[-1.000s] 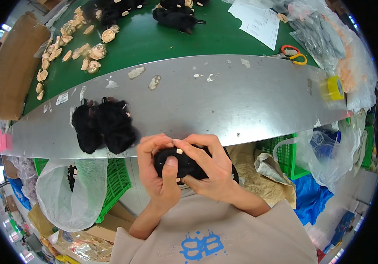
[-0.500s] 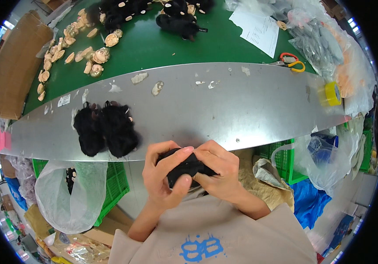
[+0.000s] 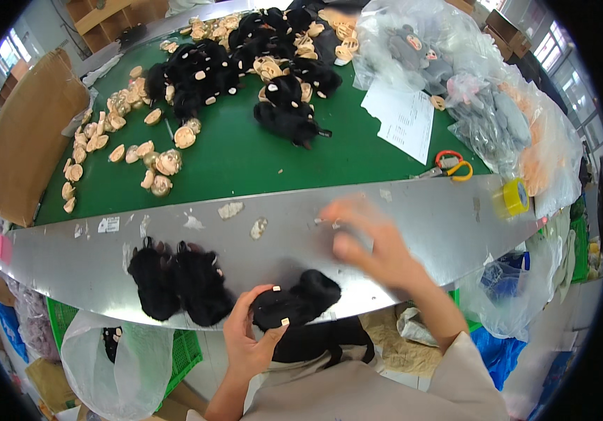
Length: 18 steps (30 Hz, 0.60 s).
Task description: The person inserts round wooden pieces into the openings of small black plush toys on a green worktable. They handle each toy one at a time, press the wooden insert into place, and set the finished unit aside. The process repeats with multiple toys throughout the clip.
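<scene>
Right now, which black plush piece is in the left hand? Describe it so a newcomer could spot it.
Start at the bare metal strip along the near edge of the green table. At its near rim, the left hand grips one black plush piece. Unlike the two black plush pieces lying loose to its left, it is held and lies right of them.

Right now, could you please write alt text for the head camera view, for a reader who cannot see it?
A person's left hand grips a black plush piece at the near edge of a metal table strip, while the blurred right hand reaches out over it. Two more black plush pieces lie to the left, with tan parts and scissors on the green surface beyond.
</scene>
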Each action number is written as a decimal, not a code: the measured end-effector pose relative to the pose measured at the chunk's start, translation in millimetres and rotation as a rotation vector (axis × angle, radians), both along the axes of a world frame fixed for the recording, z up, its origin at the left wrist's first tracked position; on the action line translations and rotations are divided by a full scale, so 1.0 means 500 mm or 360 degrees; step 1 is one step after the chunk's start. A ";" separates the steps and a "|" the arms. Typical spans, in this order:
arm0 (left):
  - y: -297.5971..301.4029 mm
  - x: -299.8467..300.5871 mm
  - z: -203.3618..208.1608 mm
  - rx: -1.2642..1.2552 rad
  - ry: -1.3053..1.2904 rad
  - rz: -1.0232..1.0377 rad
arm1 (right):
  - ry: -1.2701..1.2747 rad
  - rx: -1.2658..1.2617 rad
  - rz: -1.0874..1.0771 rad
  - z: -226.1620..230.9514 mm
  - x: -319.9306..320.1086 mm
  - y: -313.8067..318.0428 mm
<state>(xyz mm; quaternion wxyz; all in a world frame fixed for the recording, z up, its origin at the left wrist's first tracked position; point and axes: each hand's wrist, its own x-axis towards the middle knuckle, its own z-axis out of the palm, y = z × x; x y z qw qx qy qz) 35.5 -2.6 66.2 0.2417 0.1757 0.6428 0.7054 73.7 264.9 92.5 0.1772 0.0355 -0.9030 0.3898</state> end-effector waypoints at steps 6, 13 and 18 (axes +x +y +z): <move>0.019 -0.020 -0.055 -0.0133 0.0028 0.0038 | 0.0128 0.0291 -0.0736 -0.052 -0.302 0.335; 0.061 -0.003 -0.086 -0.0701 0.1165 0.0626 | 0.0008 0.0924 -0.1008 -0.131 -0.559 0.613; 0.058 0.008 -0.103 -0.1005 0.1435 0.0671 | -0.0077 0.0839 -0.1257 -0.151 -0.716 0.751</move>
